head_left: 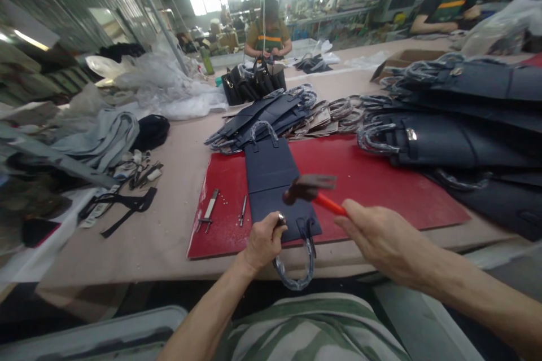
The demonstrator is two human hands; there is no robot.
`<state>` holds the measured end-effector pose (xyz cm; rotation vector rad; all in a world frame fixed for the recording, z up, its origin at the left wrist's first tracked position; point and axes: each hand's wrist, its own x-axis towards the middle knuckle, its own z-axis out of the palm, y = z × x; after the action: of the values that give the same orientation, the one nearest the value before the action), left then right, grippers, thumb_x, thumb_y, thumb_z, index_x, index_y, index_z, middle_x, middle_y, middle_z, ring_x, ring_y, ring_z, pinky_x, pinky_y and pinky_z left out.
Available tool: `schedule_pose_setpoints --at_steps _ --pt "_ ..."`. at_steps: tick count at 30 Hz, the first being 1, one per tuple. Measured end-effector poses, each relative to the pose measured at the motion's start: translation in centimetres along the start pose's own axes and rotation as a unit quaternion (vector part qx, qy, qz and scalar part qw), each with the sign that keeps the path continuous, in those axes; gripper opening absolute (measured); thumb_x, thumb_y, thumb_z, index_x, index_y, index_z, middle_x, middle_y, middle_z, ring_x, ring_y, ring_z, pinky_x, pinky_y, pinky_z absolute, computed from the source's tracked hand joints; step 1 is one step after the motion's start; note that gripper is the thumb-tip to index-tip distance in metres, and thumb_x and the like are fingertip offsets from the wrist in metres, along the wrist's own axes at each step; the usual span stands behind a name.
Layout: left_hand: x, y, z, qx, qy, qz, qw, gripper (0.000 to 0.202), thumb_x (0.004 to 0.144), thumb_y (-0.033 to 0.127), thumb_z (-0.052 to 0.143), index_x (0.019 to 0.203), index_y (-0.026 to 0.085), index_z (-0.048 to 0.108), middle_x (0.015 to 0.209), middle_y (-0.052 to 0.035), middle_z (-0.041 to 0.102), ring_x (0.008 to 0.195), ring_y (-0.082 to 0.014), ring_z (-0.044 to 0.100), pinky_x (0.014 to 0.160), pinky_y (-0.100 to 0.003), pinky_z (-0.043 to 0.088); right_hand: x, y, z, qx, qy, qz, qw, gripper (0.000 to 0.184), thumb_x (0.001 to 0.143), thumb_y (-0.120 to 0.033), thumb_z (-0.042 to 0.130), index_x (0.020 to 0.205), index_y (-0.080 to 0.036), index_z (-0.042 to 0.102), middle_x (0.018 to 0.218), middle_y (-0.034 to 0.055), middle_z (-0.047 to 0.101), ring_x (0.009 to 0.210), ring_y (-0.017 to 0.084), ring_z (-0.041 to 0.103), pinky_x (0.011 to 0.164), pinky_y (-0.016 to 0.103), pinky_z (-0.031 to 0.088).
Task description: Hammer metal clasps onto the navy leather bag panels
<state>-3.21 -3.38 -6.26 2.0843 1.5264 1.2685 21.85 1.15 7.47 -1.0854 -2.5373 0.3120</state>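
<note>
A dark navy bag panel [271, 172] lies on the red mat, one plastic-wrapped handle at its far end and another wrapped handle [296, 281] hanging over the table's front edge. My left hand [265, 242] is closed over the panel's near left corner around a short metal tool [281, 219]; only its shiny top shows, and its lower end is hidden. In my right hand [376, 231] is a claw hammer [311, 185], gripped by its orange-red handle, its slightly blurred head above the panel. Left of the panel lie a thin metal rod [243, 210] and a flat two-pronged tool [209, 208].
The red mat [330, 158] covers the table's near part. Navy panels [262, 115] are piled behind it, and stacked navy bags [449, 135] stand right. Straps and small parts [135, 172] lie left. Black bags [254, 82] sit farther back; two people work across the room.
</note>
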Motion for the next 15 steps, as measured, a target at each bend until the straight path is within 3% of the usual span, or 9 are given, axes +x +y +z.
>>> schedule_pose_setpoints --at_steps 5,9,12,15 --pt "-0.1 0.2 -0.4 -0.035 -0.007 -0.024 0.999 0.011 0.092 0.017 0.052 0.1 0.02 0.058 0.092 -0.0062 0.069 0.088 -0.0188 0.069 0.082 -0.03 0.056 0.4 6.7 1.9 0.134 -0.061 0.214 0.966 0.038 0.097 -0.044 0.035 0.066 -0.024 0.043 0.053 0.0001 0.051 0.047 0.015 0.047 0.049 0.029 0.032" --pt "-0.3 0.6 -0.8 -0.044 0.01 -0.031 0.998 0.013 0.092 0.017 0.053 0.103 0.019 0.061 0.093 -0.0062 0.07 0.088 -0.0177 0.069 0.08 -0.029 0.056 -0.3 10.4 5.0 -0.015 -0.064 0.297 0.953 0.03 0.096 -0.034 0.038 0.075 -0.02 0.054 0.064 0.0071 0.06 0.057 0.021 0.056 0.054 0.031 0.037" --pt "-0.4 0.9 -0.9 -0.039 0.039 -0.023 0.998 0.015 0.092 0.017 0.056 0.105 0.019 0.063 0.095 -0.0064 0.07 0.088 -0.0175 0.069 0.081 -0.028 0.056 -0.4 9.9 6.4 -0.163 -0.003 0.221 0.962 0.031 0.097 -0.033 0.041 0.098 -0.012 0.063 0.096 0.0205 0.067 0.084 0.033 0.064 0.064 0.039 0.045" --pt "-0.4 1.2 -1.1 -0.033 0.056 -0.013 0.998 0.013 0.091 0.016 0.058 0.103 0.018 0.063 0.095 -0.0063 0.069 0.089 -0.0175 0.068 0.082 -0.028 0.056 0.2 7.2 7.9 -0.126 0.085 0.08 0.985 0.041 0.097 -0.036 0.048 0.124 -0.008 0.058 0.131 0.0258 0.056 0.114 0.039 0.057 0.085 0.05 0.049"
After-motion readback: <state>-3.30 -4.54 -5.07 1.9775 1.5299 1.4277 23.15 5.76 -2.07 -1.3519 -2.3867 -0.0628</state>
